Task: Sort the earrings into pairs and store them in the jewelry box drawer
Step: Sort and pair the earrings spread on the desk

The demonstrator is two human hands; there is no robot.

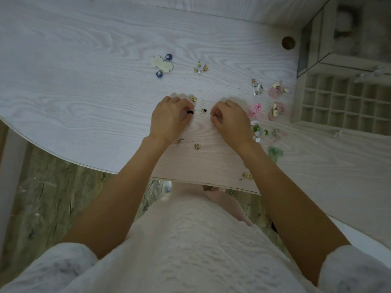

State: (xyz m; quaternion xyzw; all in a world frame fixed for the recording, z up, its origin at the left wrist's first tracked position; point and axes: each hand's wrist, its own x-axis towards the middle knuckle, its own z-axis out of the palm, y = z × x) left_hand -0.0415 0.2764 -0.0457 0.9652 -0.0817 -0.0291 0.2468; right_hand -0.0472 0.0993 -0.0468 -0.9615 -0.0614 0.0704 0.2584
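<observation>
Left hand (169, 117) pinches a black earring (190, 112); right hand (229, 119) pinches a gold one (212, 113). Compare shapes closely before pairing; a loose stud (203, 110) lies between them

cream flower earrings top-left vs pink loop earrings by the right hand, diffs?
The cream flower earrings are broad flat petal shapes; the pink loop earrings are thin open wire-like loops. The cream ones lie far from both hands, blue discs beside them; the pink ones lie close beside the right hand. Both lie on the table, outside the drawer.

Two hands (169, 117), one jewelry box (342, 104)
</observation>
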